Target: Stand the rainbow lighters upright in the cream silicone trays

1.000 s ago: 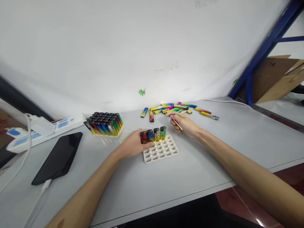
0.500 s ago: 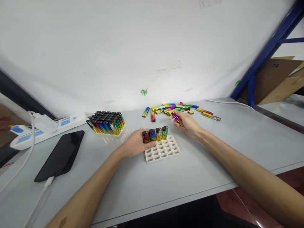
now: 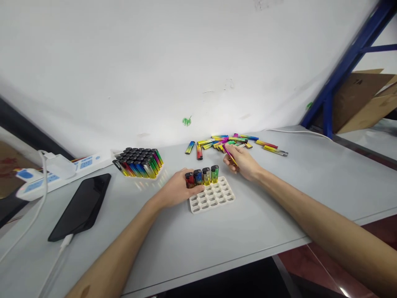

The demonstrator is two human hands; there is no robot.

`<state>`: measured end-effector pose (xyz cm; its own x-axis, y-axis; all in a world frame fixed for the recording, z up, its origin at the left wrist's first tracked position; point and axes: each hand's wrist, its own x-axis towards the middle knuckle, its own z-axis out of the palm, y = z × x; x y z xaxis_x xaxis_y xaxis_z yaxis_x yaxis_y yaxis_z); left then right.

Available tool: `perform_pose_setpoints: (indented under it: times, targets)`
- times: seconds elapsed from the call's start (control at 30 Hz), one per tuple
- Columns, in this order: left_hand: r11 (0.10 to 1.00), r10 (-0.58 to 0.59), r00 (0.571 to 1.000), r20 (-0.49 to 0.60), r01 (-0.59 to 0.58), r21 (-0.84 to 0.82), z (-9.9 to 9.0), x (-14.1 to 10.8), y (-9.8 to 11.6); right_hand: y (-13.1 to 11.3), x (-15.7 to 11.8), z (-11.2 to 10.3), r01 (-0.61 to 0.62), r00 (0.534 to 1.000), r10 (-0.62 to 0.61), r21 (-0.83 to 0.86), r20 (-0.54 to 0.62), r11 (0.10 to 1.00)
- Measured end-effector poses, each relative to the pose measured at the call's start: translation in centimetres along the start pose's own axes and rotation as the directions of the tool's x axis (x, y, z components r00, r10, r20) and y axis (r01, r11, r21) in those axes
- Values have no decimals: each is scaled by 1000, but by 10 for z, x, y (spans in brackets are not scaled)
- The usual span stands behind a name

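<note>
A white tray (image 3: 212, 203) with rows of slots lies in the middle of the table. Four lighters stand upright along its back row: red (image 3: 190, 180), blue (image 3: 198, 177), yellow (image 3: 206, 176) and green (image 3: 214, 174). My left hand (image 3: 178, 188) is at the tray's left end, fingers behind the red lighter and thumb in front of it. Between the fingers of my right hand (image 3: 242, 160) is a purple and yellow lighter (image 3: 231, 156), held right behind the tray. Just beyond that hand lies a loose pile of coloured lighters (image 3: 208, 143).
A second tray (image 3: 149, 178) packed with upright lighters is at the back left. Further left are a phone (image 3: 81, 207) on a cable and a power strip (image 3: 89, 162). The white wall (image 3: 155, 74) rises behind the table, with a blue frame (image 3: 344, 66) at right.
My right hand has turned slightly and drawn a little back from the pile with the purple lighter. My left hand has stayed at the tray. The view has shifted slightly.
</note>
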<state>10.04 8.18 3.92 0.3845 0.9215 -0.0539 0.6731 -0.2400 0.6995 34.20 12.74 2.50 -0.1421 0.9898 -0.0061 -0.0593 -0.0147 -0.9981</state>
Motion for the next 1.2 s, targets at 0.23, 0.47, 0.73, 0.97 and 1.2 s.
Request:
perform_pose_setpoints:
  times: [0.23, 0.47, 0.73, 0.97, 1.2]
  targets:
    - [999, -20, 1000, -21, 19, -33, 1, 1, 0, -5, -3, 0, -31, 999, 29, 114, 21, 993]
    - [999, -29, 999, -20, 28, -43, 1, 1, -3, -10, -3, -3, -89, 995, 94, 106, -40, 990]
    - [1000, 0, 1000, -12, 0, 22, -1, -2, 0, -12, -5, -1, -100, 992, 109, 136, -61, 986]
    - [889, 100, 934, -344, 72, 453, -31, -50, -24, -11, -6, -1, -117, 991, 122, 105, -49, 988]
    - [682, -201, 744, -638, 573, 453, -64, -80, -71, -11, -7, 0, -116, 990, 123, 96, -71, 989]
